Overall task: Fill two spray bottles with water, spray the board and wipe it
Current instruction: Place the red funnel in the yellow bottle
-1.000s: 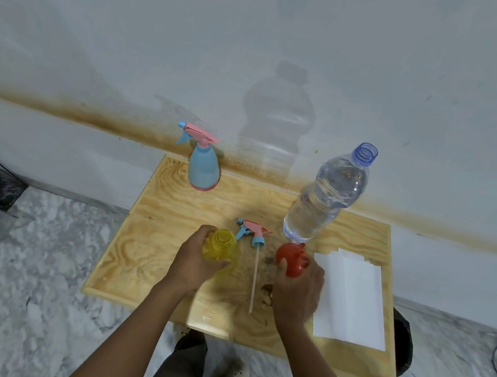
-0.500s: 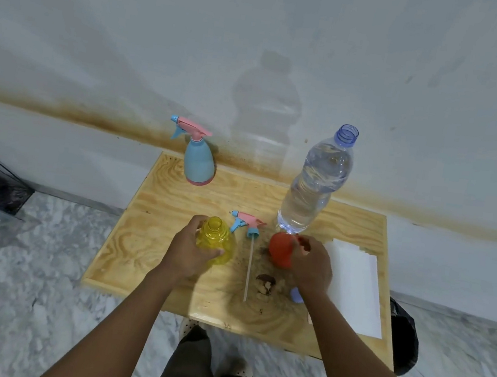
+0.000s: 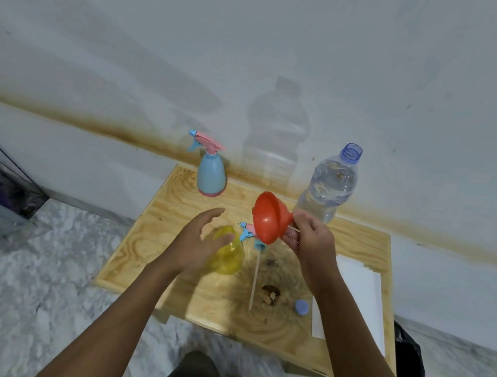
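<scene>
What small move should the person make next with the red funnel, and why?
Probably turn the red funnel spout-down and set it into the neck of the yellow bottle. The right hand holds the funnel tilted above the board. The yellow bottle is open, its spray head lies beside it, and the water bottle is uncapped. The open left hand could steady the bottle.

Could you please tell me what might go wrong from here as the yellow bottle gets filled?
1. The left hand is open beside the yellow bottle rather than gripping it. Pushing the funnel, held by the right hand, into its neck could tip it.
2. The uncapped water bottle stands just behind the right hand. A knock could spill water onto the paper.
</scene>
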`<action>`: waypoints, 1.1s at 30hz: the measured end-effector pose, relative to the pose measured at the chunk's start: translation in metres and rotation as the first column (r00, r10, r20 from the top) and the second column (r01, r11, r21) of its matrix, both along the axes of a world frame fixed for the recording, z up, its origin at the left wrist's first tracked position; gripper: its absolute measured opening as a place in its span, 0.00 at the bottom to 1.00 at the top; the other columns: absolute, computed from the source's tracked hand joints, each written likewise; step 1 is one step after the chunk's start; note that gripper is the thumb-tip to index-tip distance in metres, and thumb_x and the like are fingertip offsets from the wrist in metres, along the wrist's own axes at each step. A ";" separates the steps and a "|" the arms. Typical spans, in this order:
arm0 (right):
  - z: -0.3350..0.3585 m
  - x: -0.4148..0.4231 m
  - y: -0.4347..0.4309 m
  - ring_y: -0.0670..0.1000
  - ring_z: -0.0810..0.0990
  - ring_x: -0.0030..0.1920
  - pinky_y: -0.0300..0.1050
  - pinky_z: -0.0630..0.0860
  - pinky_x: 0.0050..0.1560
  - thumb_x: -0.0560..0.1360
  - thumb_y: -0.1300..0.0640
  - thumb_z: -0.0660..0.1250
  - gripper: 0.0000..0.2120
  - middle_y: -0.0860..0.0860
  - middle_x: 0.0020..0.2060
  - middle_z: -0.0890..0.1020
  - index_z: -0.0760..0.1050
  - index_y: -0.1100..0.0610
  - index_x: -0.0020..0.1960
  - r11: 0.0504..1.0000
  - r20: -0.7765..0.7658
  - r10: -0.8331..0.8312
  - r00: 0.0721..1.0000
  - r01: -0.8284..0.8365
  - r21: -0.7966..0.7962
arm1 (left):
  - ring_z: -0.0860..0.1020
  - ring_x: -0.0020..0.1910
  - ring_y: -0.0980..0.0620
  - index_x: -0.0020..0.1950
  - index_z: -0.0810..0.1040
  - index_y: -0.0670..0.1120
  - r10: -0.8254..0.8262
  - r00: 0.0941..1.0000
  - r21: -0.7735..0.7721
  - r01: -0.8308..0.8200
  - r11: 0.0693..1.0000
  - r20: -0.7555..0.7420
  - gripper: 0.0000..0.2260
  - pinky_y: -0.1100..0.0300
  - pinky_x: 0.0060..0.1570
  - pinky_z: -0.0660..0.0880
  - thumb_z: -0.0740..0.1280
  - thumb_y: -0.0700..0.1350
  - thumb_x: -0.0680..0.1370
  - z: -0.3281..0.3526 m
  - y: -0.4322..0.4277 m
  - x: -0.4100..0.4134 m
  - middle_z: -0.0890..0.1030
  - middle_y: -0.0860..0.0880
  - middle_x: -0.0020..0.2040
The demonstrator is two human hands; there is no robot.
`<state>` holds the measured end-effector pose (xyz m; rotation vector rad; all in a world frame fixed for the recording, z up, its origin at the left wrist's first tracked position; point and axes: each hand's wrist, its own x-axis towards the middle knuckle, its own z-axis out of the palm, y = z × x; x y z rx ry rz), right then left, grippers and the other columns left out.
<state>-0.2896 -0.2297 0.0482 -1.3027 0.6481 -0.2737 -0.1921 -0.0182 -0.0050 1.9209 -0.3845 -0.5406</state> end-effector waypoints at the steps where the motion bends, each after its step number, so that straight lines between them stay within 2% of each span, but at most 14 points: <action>1: 0.005 0.006 0.005 0.48 0.84 0.38 0.46 0.83 0.45 0.82 0.55 0.63 0.13 0.55 0.39 0.83 0.77 0.66 0.58 0.996 0.010 0.039 0.999 -0.040 0.076 | 0.72 0.69 0.59 0.71 0.72 0.57 -0.003 0.998 -0.079 -0.002 0.997 -0.055 0.25 0.59 0.67 0.69 0.72 0.56 0.75 0.013 0.001 0.002 0.74 0.57 0.69; 3: 0.015 0.017 0.018 0.42 0.80 0.29 0.38 0.79 0.34 0.84 0.57 0.60 0.10 0.47 0.30 0.80 0.74 0.64 0.55 0.970 0.025 0.125 0.992 -0.128 0.208 | 0.78 0.63 0.58 0.68 0.75 0.56 -0.027 0.989 -0.175 0.001 0.985 -0.147 0.20 0.61 0.61 0.73 0.70 0.56 0.77 0.034 0.001 0.008 0.80 0.54 0.63; 4: 0.017 0.023 0.025 0.41 0.78 0.26 0.36 0.77 0.32 0.84 0.57 0.58 0.08 0.45 0.26 0.78 0.72 0.62 0.52 0.951 0.030 0.164 0.986 -0.166 0.260 | 0.81 0.60 0.57 0.67 0.77 0.53 -0.043 0.985 -0.201 0.009 0.980 -0.168 0.18 0.62 0.59 0.75 0.69 0.54 0.79 0.041 0.001 0.010 0.82 0.52 0.61; 6: 0.018 0.031 0.038 0.41 0.77 0.25 0.39 0.78 0.38 0.85 0.57 0.57 0.09 0.45 0.24 0.77 0.71 0.60 0.49 0.918 0.025 0.201 0.979 -0.197 0.345 | 0.83 0.54 0.54 0.62 0.81 0.46 -0.011 0.984 -0.229 -0.031 0.973 -0.178 0.12 0.60 0.55 0.78 0.65 0.49 0.82 0.052 -0.001 0.013 0.85 0.47 0.55; 8: 0.014 0.037 0.046 0.42 0.81 0.31 0.45 0.80 0.50 0.84 0.56 0.60 0.09 0.47 0.29 0.82 0.75 0.61 0.51 0.898 0.002 0.192 0.981 -0.177 0.404 | 0.84 0.47 0.51 0.55 0.83 0.43 0.064 0.981 -0.276 -0.114 0.955 -0.184 0.10 0.57 0.51 0.80 0.64 0.46 0.82 0.056 0.001 0.015 0.85 0.44 0.49; 10: 0.009 0.041 0.052 0.45 0.82 0.37 0.43 0.81 0.49 0.83 0.56 0.63 0.10 0.51 0.36 0.83 0.77 0.63 0.55 0.874 -0.029 0.179 0.983 -0.146 0.464 | 0.84 0.43 0.52 0.51 0.83 0.43 0.112 0.969 -0.306 -0.177 0.935 -0.218 0.08 0.54 0.50 0.81 0.66 0.45 0.81 0.057 0.005 0.016 0.86 0.47 0.47; 14: -0.001 0.045 0.059 0.48 0.77 0.38 0.40 0.83 0.38 0.81 0.57 0.65 0.10 0.54 0.36 0.79 0.76 0.64 0.55 0.794 -0.067 0.168 0.983 -0.094 0.600 | 0.86 0.46 0.47 0.57 0.79 0.43 0.120 0.919 -0.310 -0.247 0.918 -0.376 0.11 0.43 0.56 0.79 0.68 0.48 0.80 0.048 0.014 0.022 0.86 0.45 0.49; 17: -0.002 0.044 0.066 0.45 0.75 0.34 0.40 0.83 0.40 0.81 0.57 0.65 0.11 0.51 0.32 0.80 0.78 0.64 0.56 0.779 -0.073 0.200 0.977 -0.114 0.616 | 0.85 0.49 0.41 0.65 0.77 0.43 0.028 0.882 -0.388 -0.236 0.891 -0.471 0.16 0.45 0.53 0.81 0.68 0.48 0.79 0.047 0.019 0.023 0.84 0.41 0.54; 21: -0.004 0.046 0.072 0.44 0.76 0.29 0.41 0.81 0.41 0.80 0.59 0.66 0.09 0.51 0.29 0.76 0.76 0.65 0.56 0.825 -0.081 0.215 0.973 -0.137 0.547 | 0.85 0.47 0.46 0.58 0.81 0.41 0.101 0.872 -0.385 -0.312 0.869 -0.478 0.09 0.53 0.45 0.83 0.69 0.43 0.79 0.050 0.017 0.026 0.85 0.42 0.52; 23: -0.007 0.046 0.072 0.44 0.77 0.30 0.42 0.81 0.43 0.80 0.57 0.66 0.09 0.49 0.29 0.76 0.76 0.63 0.55 0.899 -0.128 0.242 0.962 -0.173 0.403 | 0.84 0.42 0.50 0.52 0.84 0.43 0.188 0.887 -0.322 -0.340 0.884 -0.422 0.05 0.55 0.42 0.81 0.70 0.43 0.78 0.050 0.015 0.028 0.85 0.43 0.49; 26: -0.011 0.044 0.064 0.48 0.83 0.41 0.45 0.81 0.44 0.81 0.48 0.64 0.16 0.52 0.42 0.84 0.78 0.60 0.59 0.980 -0.233 0.168 0.958 -0.136 0.146 | 0.83 0.38 0.51 0.46 0.85 0.44 0.270 0.918 -0.225 -0.340 0.913 -0.290 0.03 0.57 0.41 0.82 0.72 0.43 0.77 0.050 0.014 0.031 0.85 0.43 0.44; 29: -0.007 0.041 0.051 0.53 0.85 0.46 0.54 0.81 0.51 0.81 0.39 0.59 0.22 0.55 0.47 0.86 0.79 0.56 0.59 0.981 -0.169 0.122 0.978 -0.092 0.172 | 0.85 0.44 0.46 0.48 0.84 0.40 0.273 0.944 -0.184 -0.306 0.934 -0.183 0.04 0.59 0.38 0.83 0.72 0.41 0.77 0.049 0.010 0.031 0.85 0.40 0.47; 31: -0.002 0.040 0.048 0.55 0.86 0.46 0.56 0.82 0.52 0.80 0.40 0.61 0.21 0.55 0.46 0.86 0.78 0.56 0.59 0.986 -0.147 0.163 0.976 -0.156 0.053 | 0.84 0.44 0.46 0.47 0.84 0.40 0.276 0.951 -0.155 -0.296 0.942 -0.135 0.04 0.62 0.34 0.81 0.72 0.40 0.77 0.048 0.007 0.030 0.84 0.38 0.47; 33: -0.003 0.040 0.048 0.55 0.86 0.45 0.58 0.84 0.50 0.80 0.45 0.66 0.17 0.56 0.47 0.85 0.79 0.57 0.59 0.977 -0.137 0.171 0.976 -0.186 -0.105 | 0.84 0.43 0.47 0.47 0.84 0.39 0.278 0.955 -0.130 -0.290 0.948 -0.106 0.04 0.63 0.34 0.81 0.72 0.40 0.77 0.046 0.004 0.029 0.84 0.36 0.47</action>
